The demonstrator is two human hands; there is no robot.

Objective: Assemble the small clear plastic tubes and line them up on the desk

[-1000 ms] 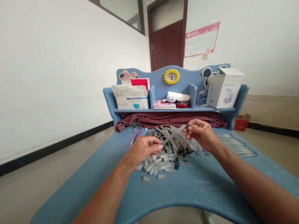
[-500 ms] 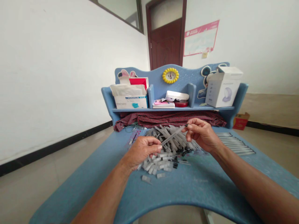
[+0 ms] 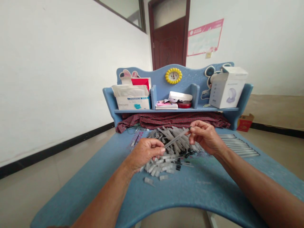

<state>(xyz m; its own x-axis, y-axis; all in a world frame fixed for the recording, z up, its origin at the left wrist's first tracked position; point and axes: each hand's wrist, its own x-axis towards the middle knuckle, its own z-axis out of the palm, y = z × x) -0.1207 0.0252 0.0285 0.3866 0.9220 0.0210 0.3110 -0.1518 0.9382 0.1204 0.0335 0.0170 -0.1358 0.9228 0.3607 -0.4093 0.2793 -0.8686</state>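
Note:
My left hand [image 3: 148,152] is closed, its thumb and fingers pinching the lower end of a slim translucent plastic tube [image 3: 176,138]. The tube slants up to the right above the pile. At its upper end, my right hand [image 3: 203,134] pinches a small black end piece [image 3: 190,128] against the tube; how far the piece sits in is hidden by the fingers. Beneath both hands lies a heap of translucent tubes [image 3: 180,145]. In front of it are short clear caps [image 3: 158,167] and small black pieces [image 3: 178,167].
On the blue table [image 3: 180,193], a row of tubes [image 3: 237,145] with dark ends lies at the right. Behind the heap is a folded checked cloth [image 3: 171,120]. The shelf above holds a mask box [image 3: 134,103], a red round tin [image 3: 184,104] and a white box [image 3: 228,90].
Both hands keep nearly the same place and grip on the tube. Slightly less of the black end piece shows between my right fingers.

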